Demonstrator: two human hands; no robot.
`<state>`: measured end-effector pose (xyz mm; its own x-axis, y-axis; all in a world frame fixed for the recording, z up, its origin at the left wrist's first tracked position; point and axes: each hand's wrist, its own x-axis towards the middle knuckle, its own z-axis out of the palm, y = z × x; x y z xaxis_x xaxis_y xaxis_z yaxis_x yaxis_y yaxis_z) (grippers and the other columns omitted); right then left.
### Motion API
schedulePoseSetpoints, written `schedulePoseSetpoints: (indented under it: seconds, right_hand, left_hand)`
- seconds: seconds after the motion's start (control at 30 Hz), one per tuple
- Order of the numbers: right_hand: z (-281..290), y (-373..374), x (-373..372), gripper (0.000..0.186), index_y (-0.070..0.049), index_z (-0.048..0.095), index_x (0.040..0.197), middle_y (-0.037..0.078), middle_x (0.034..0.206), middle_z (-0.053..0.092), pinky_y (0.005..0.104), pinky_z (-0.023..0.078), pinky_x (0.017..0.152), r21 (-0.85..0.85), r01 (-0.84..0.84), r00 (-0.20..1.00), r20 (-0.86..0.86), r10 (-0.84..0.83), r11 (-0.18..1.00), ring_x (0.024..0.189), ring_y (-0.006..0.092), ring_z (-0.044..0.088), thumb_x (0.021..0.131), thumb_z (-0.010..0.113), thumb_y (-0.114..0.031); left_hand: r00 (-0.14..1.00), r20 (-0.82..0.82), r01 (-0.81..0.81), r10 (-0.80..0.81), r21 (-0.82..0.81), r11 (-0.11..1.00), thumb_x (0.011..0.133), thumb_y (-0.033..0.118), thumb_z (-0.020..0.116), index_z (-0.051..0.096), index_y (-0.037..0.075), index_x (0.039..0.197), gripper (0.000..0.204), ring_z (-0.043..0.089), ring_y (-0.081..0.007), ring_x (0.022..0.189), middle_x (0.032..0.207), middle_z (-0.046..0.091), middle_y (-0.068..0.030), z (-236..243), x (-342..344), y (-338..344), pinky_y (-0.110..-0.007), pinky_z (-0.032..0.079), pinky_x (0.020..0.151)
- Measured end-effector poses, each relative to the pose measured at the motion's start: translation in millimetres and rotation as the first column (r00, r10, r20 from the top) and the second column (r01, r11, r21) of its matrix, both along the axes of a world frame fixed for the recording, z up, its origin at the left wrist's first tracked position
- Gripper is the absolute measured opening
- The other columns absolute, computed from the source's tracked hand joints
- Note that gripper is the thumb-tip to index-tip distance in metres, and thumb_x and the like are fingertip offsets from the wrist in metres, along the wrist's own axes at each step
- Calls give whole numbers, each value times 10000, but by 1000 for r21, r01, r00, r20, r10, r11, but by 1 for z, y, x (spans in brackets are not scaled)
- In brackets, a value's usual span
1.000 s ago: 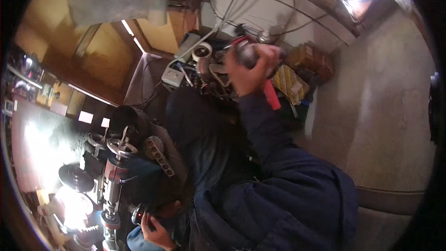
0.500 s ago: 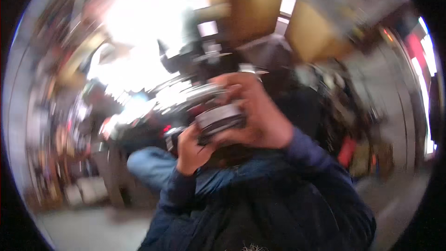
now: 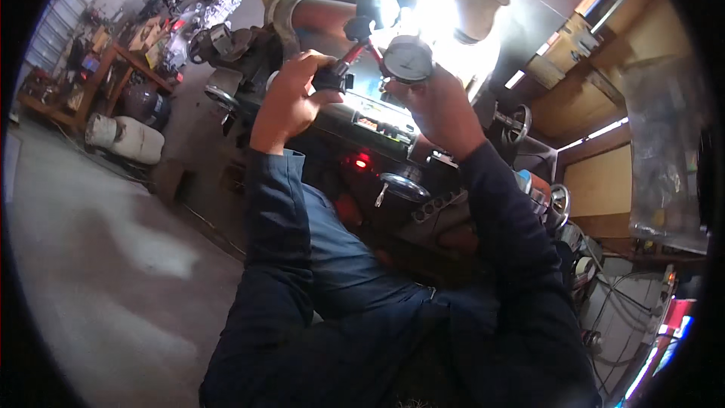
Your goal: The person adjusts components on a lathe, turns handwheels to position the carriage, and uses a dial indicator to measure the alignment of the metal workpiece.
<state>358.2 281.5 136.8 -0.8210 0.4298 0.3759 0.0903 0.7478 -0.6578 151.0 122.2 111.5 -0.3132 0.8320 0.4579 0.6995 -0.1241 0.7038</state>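
1. Both hands are busy here, raised over a metal machine and under strong glare, with a jointed indicator stand spanning the space between them.
2. The left hand is wrapped around the black block at the stand's left end, thumb below and fingers over the top.
3. Now the direction: one red arm climbs from that block, up and to the right, to a black knob; a second drops from it, down and to the right.
4. So no single straight line; it's an upside-down V, knob at the peak, its overall span running left to right, gauge end a little higher than the block.
5. And there's the round dial gauge, pale face turned up toward the wearer's head; which way its stem points, I can't tell.
6. The right hand grips that gauge from below and the right, fingers partly hidden.
7. Lower down, a shiny handwheel sits right of a glowing red light.
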Motion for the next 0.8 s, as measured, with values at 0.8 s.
schedulePoseSetpoints:
  seconds: [0.8]
  right_hand:
    - [-47, -11, -35, 349, -2, 693, 1128, 116, 967, 744, 335, 530, 792, -318, 55, 995, 102, -23, 946, 856, 170, 669, 871, 760, -228]
  left_hand:
    - [912, -382, -146, 151, 43, 988, 793, 1, 720, 631, 95, 1222, 449, 600, -325, 1138, 1188, 665, -103, -57, -22, -6, -451, 464, 1000]
